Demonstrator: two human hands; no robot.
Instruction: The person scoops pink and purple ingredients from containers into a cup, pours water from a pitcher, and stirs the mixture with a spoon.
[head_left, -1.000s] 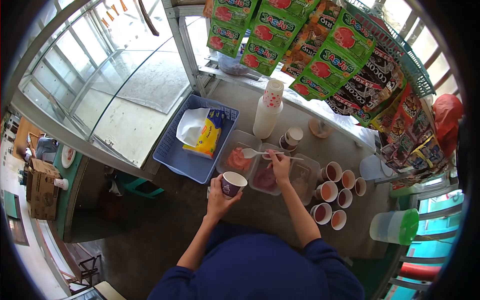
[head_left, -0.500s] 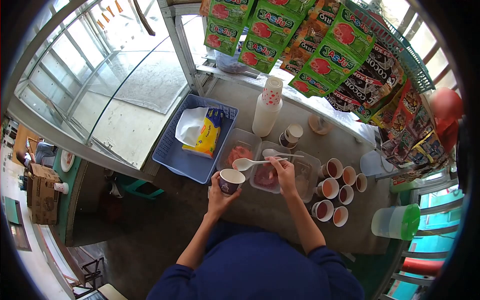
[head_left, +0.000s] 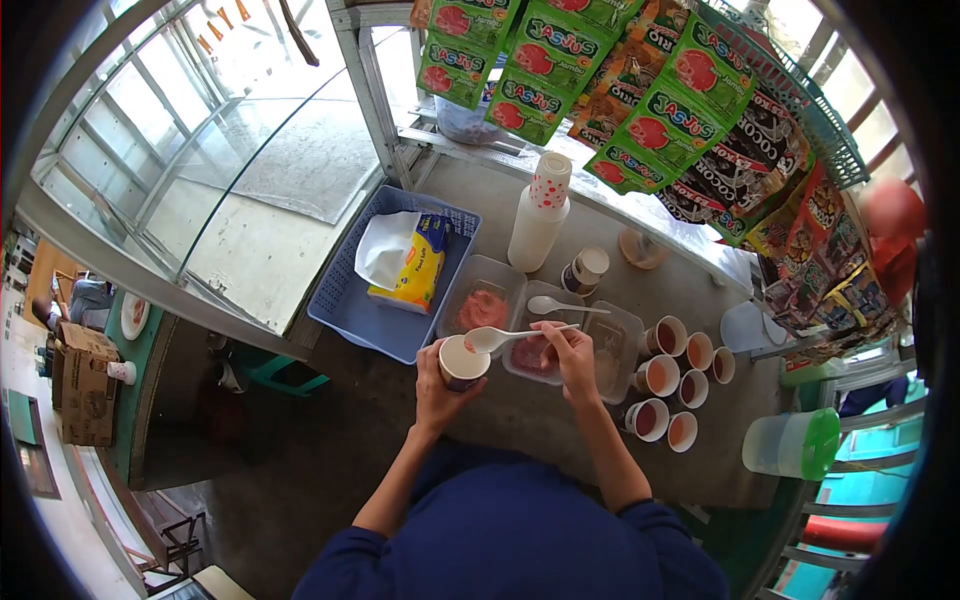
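My left hand (head_left: 440,393) is wrapped around a paper cup (head_left: 464,366), its pale inside facing up. In my right hand (head_left: 570,360) is a white spoon (head_left: 510,336), gripped by the handle, its bowl over the cup's rim. Something pinkish shows at the spoon's bowl, too small to make out. Just beyond the cup, a clear plastic tub (head_left: 490,272) holds orange-pink shreds (head_left: 482,309). Beside it, a second tub (head_left: 540,376) with pinkish contents lies partly under my right hand. Another white spoon (head_left: 566,306) rests across the tubs.
Several filled cups (head_left: 655,376) stand to the right, near a green-lidded container (head_left: 790,443). A blue basket (head_left: 333,312) with a tissue pack (head_left: 415,270) sits left. Stacked cups (head_left: 540,220) and an upright cup (head_left: 585,271) stand behind the tubs. Drink sachets (head_left: 640,120) hang above.
My right hand has shifted slightly down, bringing the spoon's bowl from beside the orange-pink tub to over the cup. The cup in my left hand stays nearly in place.
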